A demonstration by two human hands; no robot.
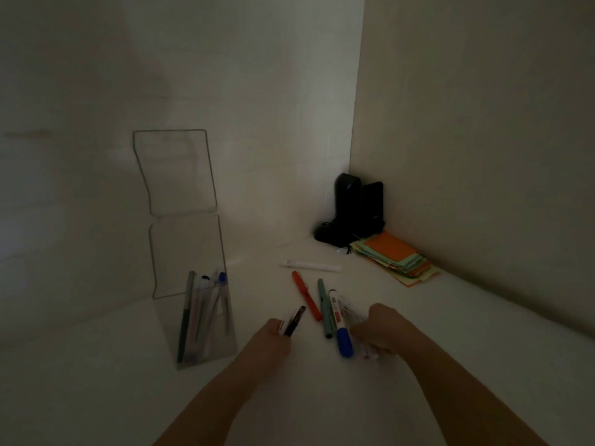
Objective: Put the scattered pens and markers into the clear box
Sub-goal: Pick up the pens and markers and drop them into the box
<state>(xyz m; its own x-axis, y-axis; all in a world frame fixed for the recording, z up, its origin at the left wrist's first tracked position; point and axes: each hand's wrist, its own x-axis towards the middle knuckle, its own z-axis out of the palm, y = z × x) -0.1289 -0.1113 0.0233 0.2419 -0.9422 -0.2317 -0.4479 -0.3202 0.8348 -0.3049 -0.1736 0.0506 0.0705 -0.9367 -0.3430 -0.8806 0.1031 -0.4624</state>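
Left hand (276,341): closed on a dark pen (295,320), tip pointing to 1 o'clock.
Right hand (380,329): curled over pale pens (367,350); grip unclear.
Loose between hands: blue-capped marker (341,326), green pen (324,307), orange pen (306,295).
Clear box (206,346): 10 o'clock of left hand, lid up, pens inside.
White pen (310,266): 12 o'clock, apart.
Far corner, 1 o'clock: coloured paper stack (397,255), black speakers (357,209).
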